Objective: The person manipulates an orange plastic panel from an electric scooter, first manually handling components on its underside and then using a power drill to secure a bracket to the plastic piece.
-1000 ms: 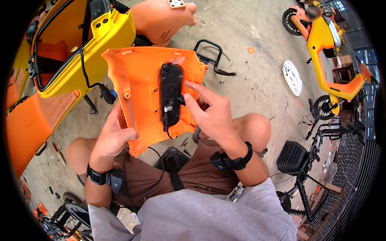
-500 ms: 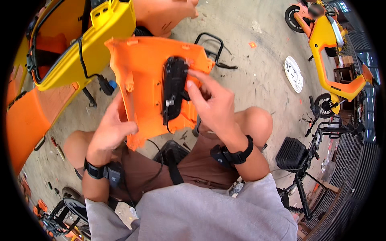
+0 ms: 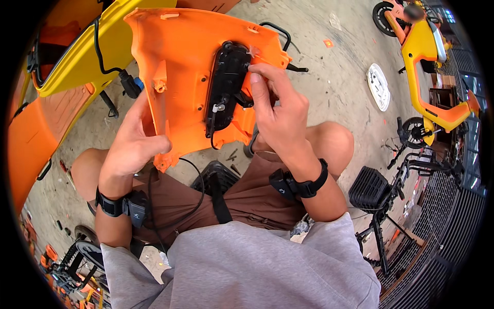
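Note:
An orange plastic scooter body panel (image 3: 180, 67) stands upright over my knees, inner side toward me. A black oblong lamp housing (image 3: 226, 85) is mounted in it, with a thin black wire hanging from its lower end. My left hand (image 3: 131, 141) grips the panel's lower left edge. My right hand (image 3: 275, 110) rests on the panel's right side, its fingertips pinching at the upper right rim of the black housing. Both wrists wear black bands.
A yellow scooter body (image 3: 77, 46) and orange panels (image 3: 31, 129) lie to my left. A black pedal part (image 3: 216, 177) sits between my knees. A yellow-orange scooter (image 3: 427, 77), a white disc (image 3: 379, 86) and black folding stands (image 3: 381, 201) are on the concrete floor to the right.
The panel has come up closer and more upright. My right hand slid up from the housing's middle to its upper right rim. My left hand shifted along the lower left edge.

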Demonstrator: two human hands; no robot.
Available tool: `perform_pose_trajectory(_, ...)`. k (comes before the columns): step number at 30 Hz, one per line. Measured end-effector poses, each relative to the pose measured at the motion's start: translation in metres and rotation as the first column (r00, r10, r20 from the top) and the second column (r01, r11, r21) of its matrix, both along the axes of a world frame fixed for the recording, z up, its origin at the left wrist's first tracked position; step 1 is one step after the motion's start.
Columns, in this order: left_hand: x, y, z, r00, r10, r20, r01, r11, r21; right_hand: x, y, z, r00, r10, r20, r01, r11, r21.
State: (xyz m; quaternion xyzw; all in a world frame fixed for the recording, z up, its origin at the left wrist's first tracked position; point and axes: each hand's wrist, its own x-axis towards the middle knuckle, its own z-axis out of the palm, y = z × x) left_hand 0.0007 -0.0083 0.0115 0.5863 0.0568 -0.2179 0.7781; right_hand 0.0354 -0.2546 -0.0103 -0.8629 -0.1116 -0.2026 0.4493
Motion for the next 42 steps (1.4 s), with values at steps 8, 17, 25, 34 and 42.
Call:
perform_pose_trajectory(8,-0.001,0.000,0.004,1.000,-0.012,-0.019,0.012,1.000,-0.009,-0.002,0.000,-0.003,0.999,0.021,0.027,-0.020,0.999,-0.034)
perform_pose_trajectory(17,-0.002,0.001,0.005,1.000,0.009,0.028,-0.010,0.999,0.036,0.000,0.000,-0.002,0.996,0.025,0.091,-0.017,0.996,-0.085)
perform_pose_trajectory(25,-0.002,0.003,0.003,0.999,0.034,0.041,-0.035,0.999,0.008,0.002,-0.003,-0.002,0.971,0.098,0.217,-0.083,0.994,-0.077)
perform_pose_trajectory(34,0.001,-0.001,0.011,1.000,0.010,0.008,-0.010,0.998,0.059,-0.001,-0.003,0.000,0.976,0.043,0.212,-0.023,0.995,-0.096)
perform_pose_trajectory(42,-0.004,-0.002,0.012,0.999,0.037,0.029,-0.039,0.997,0.060,-0.003,-0.002,0.005,0.957,0.102,0.272,-0.089,0.994,-0.061)
